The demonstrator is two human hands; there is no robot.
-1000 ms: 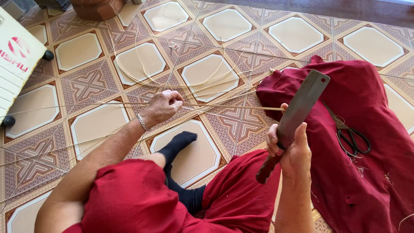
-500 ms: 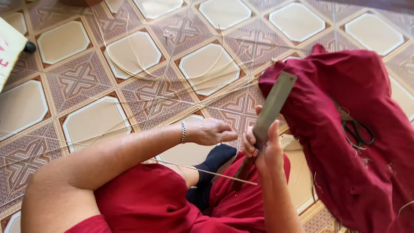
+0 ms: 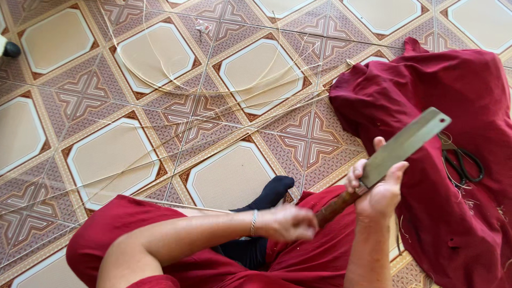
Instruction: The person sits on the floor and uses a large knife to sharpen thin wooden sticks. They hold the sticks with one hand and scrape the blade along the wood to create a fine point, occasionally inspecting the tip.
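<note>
Knife (image 3: 401, 146) sits clamped in my right hand (image 3: 380, 193), fingers wrapped where the flat grey blade meets its brown wooden handle, blade angled up and away to the right, above my lap. My left hand (image 3: 290, 222) is closed near the butt of the handle, blurred, and I cannot tell whether it pinches one of the thin pale strips (image 3: 213, 125) or only touches the wood. To do this well, I judge I should keep the blade steady, hold my thumb clear of the edge, and draw any strip evenly rather than jerk it. Long strips lie fanned and looped across the patterned floor tiles (image 3: 80, 96), running toward my knees. I sit cross-legged in dark red clothes, one black sock (image 3: 272, 192) showing. Black scissors (image 3: 463, 162) rest on a dark red cloth (image 3: 469, 96) just beside my right hand.
</note>
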